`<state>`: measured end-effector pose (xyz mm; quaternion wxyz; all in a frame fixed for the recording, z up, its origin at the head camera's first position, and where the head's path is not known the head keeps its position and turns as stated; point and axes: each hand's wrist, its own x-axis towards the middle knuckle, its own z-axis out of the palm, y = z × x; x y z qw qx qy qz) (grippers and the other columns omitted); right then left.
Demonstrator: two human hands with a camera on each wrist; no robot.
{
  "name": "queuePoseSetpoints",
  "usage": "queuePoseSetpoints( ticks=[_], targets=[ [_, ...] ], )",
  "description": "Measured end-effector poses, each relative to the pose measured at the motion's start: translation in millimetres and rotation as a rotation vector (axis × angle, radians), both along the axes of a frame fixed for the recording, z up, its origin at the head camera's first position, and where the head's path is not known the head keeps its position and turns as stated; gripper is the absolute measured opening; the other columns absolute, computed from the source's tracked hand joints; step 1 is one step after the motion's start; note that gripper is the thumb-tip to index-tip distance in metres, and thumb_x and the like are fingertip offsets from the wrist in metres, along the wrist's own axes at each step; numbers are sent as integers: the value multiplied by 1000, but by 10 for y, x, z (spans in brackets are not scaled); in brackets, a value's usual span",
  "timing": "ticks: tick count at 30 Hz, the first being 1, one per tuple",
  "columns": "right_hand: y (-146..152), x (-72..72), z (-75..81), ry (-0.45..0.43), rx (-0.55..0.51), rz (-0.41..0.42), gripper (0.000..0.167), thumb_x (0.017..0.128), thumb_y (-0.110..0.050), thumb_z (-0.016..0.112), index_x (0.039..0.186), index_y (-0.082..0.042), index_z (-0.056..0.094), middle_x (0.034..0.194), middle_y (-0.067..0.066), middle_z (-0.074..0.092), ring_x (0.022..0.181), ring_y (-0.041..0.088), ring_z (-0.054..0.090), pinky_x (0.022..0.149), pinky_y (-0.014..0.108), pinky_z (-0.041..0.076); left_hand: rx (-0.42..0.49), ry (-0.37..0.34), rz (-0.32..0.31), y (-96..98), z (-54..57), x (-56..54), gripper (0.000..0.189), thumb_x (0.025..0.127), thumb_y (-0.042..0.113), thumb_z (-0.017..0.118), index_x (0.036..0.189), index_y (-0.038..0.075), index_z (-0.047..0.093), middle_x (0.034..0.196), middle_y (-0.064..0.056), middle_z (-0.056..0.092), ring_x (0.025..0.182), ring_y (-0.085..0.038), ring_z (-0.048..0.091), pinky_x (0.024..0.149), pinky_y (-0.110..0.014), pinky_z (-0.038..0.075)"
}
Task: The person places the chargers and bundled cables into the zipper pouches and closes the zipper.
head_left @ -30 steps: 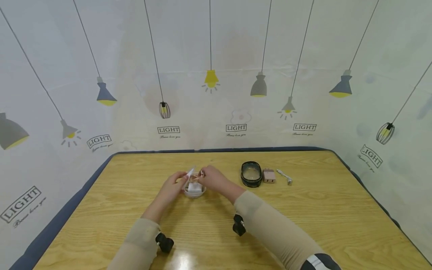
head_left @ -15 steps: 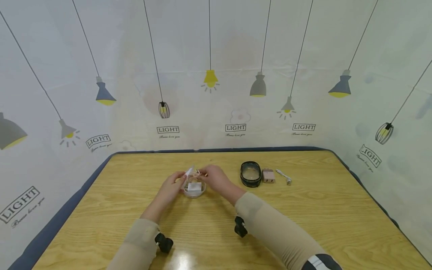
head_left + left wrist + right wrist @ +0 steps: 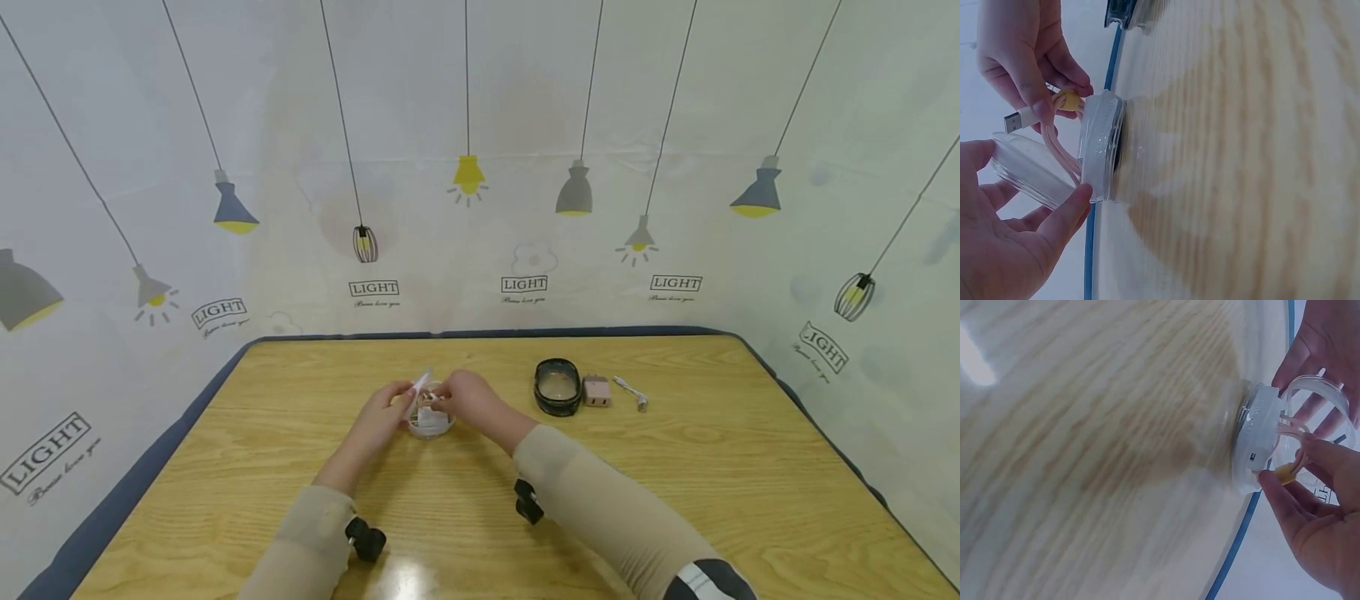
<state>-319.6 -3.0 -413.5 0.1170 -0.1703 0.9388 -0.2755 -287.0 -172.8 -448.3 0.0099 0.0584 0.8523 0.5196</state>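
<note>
A small round clear plastic case (image 3: 430, 432) stands on the table with its hinged lid (image 3: 1029, 169) tilted up. My left hand (image 3: 381, 412) holds the case from the left, thumb at the base's rim and fingers on the lid. Inside the base lies a white charger block (image 3: 1255, 456). Over the opening, my right hand (image 3: 476, 400) pinches a looped pink charging cable (image 3: 1060, 150) bound with a yellow tie (image 3: 1070, 100). The cable's white USB plug (image 3: 1015, 121) sticks out past the right fingers, and part of the loop dips into the case.
To the right on the wooden table (image 3: 600, 500) stand a dark-rimmed oval case (image 3: 558, 390), a pink two-port charger block (image 3: 597, 391) and a short white cable (image 3: 632, 393). A lamp-printed curtain (image 3: 525, 208) hangs behind the table's far edge.
My right hand has moved slightly left and down with the cable, closer over the case. The left hand and the raised lid stay in place.
</note>
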Motion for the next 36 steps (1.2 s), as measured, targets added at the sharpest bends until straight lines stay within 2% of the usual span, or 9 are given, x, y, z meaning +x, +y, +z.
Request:
queuePoseSetpoints(
  ticks=[5, 9, 13, 15, 17, 19, 24, 31, 36],
  targets=[
    [-44, 11, 36, -35, 51, 10, 18, 91, -23, 71, 96, -7, 77, 84, 1, 68, 66, 13, 51, 58, 24, 44, -7, 22, -14, -5, 9, 20, 39, 104, 21, 49, 131, -6, 53, 133, -26, 49, 107, -35, 57, 80, -42, 55],
    [-65, 11, 40, 30, 128, 64, 20, 92, -24, 70, 102, -8, 77, 93, -1, 71, 73, 10, 55, 64, 24, 47, -54, 41, -21, -1, 25, 42, 40, 103, 25, 51, 130, -4, 55, 136, -26, 48, 110, -36, 56, 83, -44, 53],
    [-64, 8, 35, 85, 156, 105, 19, 92, -24, 70, 96, -7, 78, 87, -1, 71, 71, 9, 55, 64, 23, 46, -111, 42, -23, 6, 43, 52, 41, 102, 29, 53, 130, -1, 57, 140, -25, 46, 118, -38, 51, 92, -49, 46],
    [-52, 3, 25, 77, 136, 102, 19, 91, -24, 71, 88, -6, 77, 76, -2, 67, 65, 10, 52, 59, 23, 44, -121, 36, -24, 7, 45, 48, 41, 102, 31, 53, 130, 0, 57, 140, -23, 46, 121, -38, 49, 95, -51, 44],
    [-32, -1, 14, 51, 99, 85, 19, 91, -23, 72, 86, -6, 76, 72, -1, 64, 62, 11, 50, 56, 23, 43, -124, 29, -24, 7, 47, 45, 41, 102, 31, 53, 130, 1, 57, 141, -22, 46, 124, -37, 47, 97, -52, 42],
    [-7, -4, 8, 30, 58, 67, 16, 90, -21, 73, 89, -5, 75, 77, 0, 65, 65, 11, 53, 58, 24, 46, -126, 24, -20, 4, 49, 42, 41, 102, 31, 53, 131, 2, 57, 141, -22, 46, 125, -37, 46, 98, -53, 41],
    [56, 0, 22, 11, -22, 33, 21, 88, -14, 74, 107, -4, 72, 100, 4, 69, 87, 15, 61, 75, 30, 53, -125, 34, -28, 0, 60, 43, 42, 103, 30, 51, 133, 1, 55, 142, -23, 45, 129, -39, 42, 101, -56, 38],
    [107, -19, 9, 10, -111, 34, 9, 89, -10, 72, 96, -6, 75, 91, 1, 69, 83, 14, 61, 71, 28, 52, -66, 1, -28, -19, 39, 26, 44, 104, 30, 48, 138, 3, 53, 143, -23, 43, 132, -38, 38, 101, -54, 40],
    [103, -39, -2, 56, -101, 71, 9, 90, -11, 71, 96, -6, 76, 91, 1, 70, 82, 12, 62, 70, 26, 52, -32, -17, -11, -14, 20, 14, 43, 105, 27, 46, 140, 2, 51, 142, -24, 43, 126, -36, 45, 93, -47, 48]
  ],
)
